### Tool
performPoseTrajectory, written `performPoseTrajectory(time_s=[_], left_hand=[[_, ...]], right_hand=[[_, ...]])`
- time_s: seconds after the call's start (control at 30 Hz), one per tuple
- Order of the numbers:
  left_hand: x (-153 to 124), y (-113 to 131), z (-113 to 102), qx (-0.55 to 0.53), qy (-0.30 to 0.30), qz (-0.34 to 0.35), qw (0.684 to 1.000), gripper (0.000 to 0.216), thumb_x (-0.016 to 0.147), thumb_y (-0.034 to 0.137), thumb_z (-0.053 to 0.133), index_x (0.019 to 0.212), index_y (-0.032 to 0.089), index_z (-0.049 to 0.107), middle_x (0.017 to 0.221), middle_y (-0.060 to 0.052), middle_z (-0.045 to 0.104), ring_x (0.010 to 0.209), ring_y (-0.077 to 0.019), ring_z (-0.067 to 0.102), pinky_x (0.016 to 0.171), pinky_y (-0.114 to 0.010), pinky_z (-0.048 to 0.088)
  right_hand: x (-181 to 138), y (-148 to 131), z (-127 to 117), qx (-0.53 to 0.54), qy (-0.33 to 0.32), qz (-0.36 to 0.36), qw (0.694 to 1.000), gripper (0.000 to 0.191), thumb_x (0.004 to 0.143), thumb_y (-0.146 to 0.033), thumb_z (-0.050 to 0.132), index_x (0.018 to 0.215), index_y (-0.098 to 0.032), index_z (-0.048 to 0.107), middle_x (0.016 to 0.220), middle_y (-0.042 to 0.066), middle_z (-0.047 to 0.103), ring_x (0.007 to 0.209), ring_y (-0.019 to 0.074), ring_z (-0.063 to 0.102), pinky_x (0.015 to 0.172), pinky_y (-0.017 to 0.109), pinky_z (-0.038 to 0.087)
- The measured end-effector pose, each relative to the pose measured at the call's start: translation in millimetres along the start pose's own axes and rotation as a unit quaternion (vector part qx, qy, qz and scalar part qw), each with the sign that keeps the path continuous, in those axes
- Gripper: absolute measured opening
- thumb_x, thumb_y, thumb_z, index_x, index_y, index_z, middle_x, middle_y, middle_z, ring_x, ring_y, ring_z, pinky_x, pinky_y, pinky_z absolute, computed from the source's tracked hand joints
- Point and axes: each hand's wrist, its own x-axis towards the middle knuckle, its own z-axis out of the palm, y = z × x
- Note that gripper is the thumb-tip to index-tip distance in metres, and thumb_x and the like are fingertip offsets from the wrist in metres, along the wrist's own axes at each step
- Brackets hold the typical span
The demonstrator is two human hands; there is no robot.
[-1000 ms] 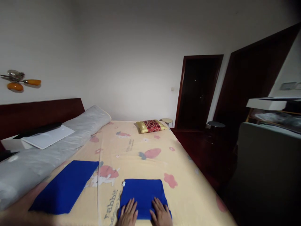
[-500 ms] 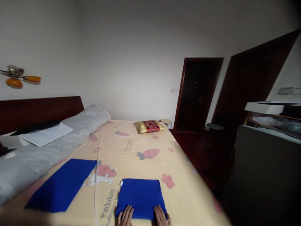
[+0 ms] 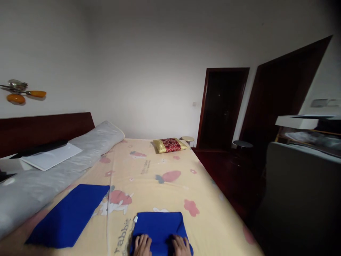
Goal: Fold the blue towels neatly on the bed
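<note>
A folded blue cloth [image 3: 159, 226] lies on the yellow printed bedsheet [image 3: 149, 177] at the bottom centre. My left hand [image 3: 142, 246] and my right hand [image 3: 181, 246] both grip its near edge, which is bunched up under the fingers. Only the fingers and part of each hand show above the frame's bottom edge. A second blue cloth [image 3: 69, 215] lies flat on the bed to the left, away from both hands.
A long grey bolster [image 3: 53, 174] runs along the dark wooden headboard [image 3: 45, 129] at left, with white paper [image 3: 50, 155] beside it. A red-and-gold pillow [image 3: 169, 145] lies at the bed's far end. A dark doorway [image 3: 222, 106] and grey furniture [image 3: 301, 192] stand at right.
Both hands slid back toward me along the blue cloth and now curl over its near edge, bunching it. The cloth looks shorter.
</note>
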Motion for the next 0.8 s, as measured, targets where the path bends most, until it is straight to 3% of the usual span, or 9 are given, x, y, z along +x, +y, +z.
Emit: performPoseTrajectory(time_s=[0.1,0.17,0.3,0.4,0.47,0.53,0.63,0.73,0.8], left_hand=[[8.4,17.2,7.2,-0.027,-0.009,0.116,0.993,0.059,0.075,0.013,0.045,0.131,0.028,0.057,0.136,0.000,0.060,0.127,-0.0187,0.053,0.109,-0.032,0.040],[9.6,18.2,10.8,-0.027,0.005,0.141,0.990,0.054,0.082,0.017,0.044,0.133,0.032,0.053,0.137,0.002,0.058,0.124,-0.0168,0.055,0.104,-0.031,0.046],[-2.6,-14.0,3.4,-0.004,0.043,0.065,0.997,0.042,0.093,0.034,0.039,0.133,0.039,0.050,0.142,0.003,0.052,0.127,-0.0196,0.053,0.101,-0.040,0.047],[-15.0,-44.1,-5.7,0.018,0.066,-0.003,0.998,0.042,0.094,0.036,0.037,0.135,0.039,0.048,0.145,0.002,0.048,0.132,-0.0229,0.048,0.106,-0.047,0.040],[-17.5,-51.0,-5.7,0.038,0.090,-0.022,0.995,0.042,0.092,0.032,0.038,0.132,0.036,0.053,0.143,0.001,0.051,0.132,-0.0251,0.048,0.107,-0.050,0.037],[-14.1,-43.2,0.3,0.051,0.113,0.000,0.992,0.045,0.089,0.022,0.040,0.129,0.033,0.057,0.140,0.000,0.054,0.130,-0.0241,0.049,0.106,-0.047,0.040],[-2.6,-13.7,13.8,0.040,0.101,0.099,0.989,0.053,0.082,0.013,0.042,0.130,0.032,0.056,0.138,0.002,0.057,0.127,-0.0182,0.053,0.101,-0.035,0.046],[6.2,10.4,19.2,0.012,0.060,0.146,0.987,0.047,0.089,0.023,0.042,0.133,0.033,0.052,0.138,0.001,0.055,0.124,-0.0169,0.056,0.098,-0.032,0.049],[6.7,10.9,14.5,0.003,0.038,0.104,0.994,0.044,0.093,0.032,0.038,0.135,0.035,0.049,0.142,0.000,0.051,0.127,-0.0189,0.053,0.100,-0.037,0.048]], right_hand=[[5.9,-21.4,11.0,0.047,-0.057,-0.096,0.993,0.040,0.075,-0.020,0.051,0.109,-0.031,0.069,0.109,0.001,0.074,0.097,0.0225,0.067,0.088,0.032,0.046],[6.8,-23.1,12.8,0.048,-0.059,-0.123,0.990,0.038,0.082,-0.027,0.050,0.117,-0.033,0.065,0.110,0.000,0.074,0.098,0.0208,0.068,0.087,0.030,0.047],[-4.6,14.4,-1.1,-0.011,-0.014,-0.088,0.996,0.038,0.082,-0.028,0.051,0.115,-0.039,0.066,0.123,-0.001,0.067,0.115,0.0262,0.061,0.093,0.040,0.046],[-17.7,49.5,-16.5,-0.081,0.034,-0.025,0.996,0.040,0.076,-0.024,0.053,0.108,-0.043,0.069,0.130,0.001,0.063,0.124,0.0341,0.053,0.095,0.054,0.042],[-21.2,58.6,-23.3,-0.095,0.058,-0.008,0.994,0.038,0.079,-0.026,0.051,0.108,-0.041,0.069,0.133,0.002,0.060,0.128,0.0353,0.050,0.096,0.058,0.041],[-18.0,52.8,-25.6,-0.076,0.056,-0.011,0.996,0.035,0.085,-0.031,0.047,0.112,-0.037,0.068,0.135,0.004,0.059,0.126,0.0332,0.052,0.096,0.054,0.043],[-5.9,27.6,-20.2,-0.015,0.000,-0.049,0.999,0.037,0.091,-0.039,0.041,0.120,-0.034,0.065,0.131,0.003,0.062,0.121,0.0268,0.058,0.097,0.043,0.047],[2.4,11.6,-9.9,0.024,-0.064,-0.080,0.994,0.039,0.092,-0.047,0.041,0.123,-0.038,0.062,0.128,0.000,0.064,0.119,0.0254,0.059,0.098,0.042,0.047],[2.4,17.4,-5.5,0.014,-0.040,-0.063,0.997,0.037,0.091,-0.048,0.043,0.121,-0.040,0.063,0.129,0.001,0.063,0.119,0.0275,0.059,0.096,0.045,0.048]])
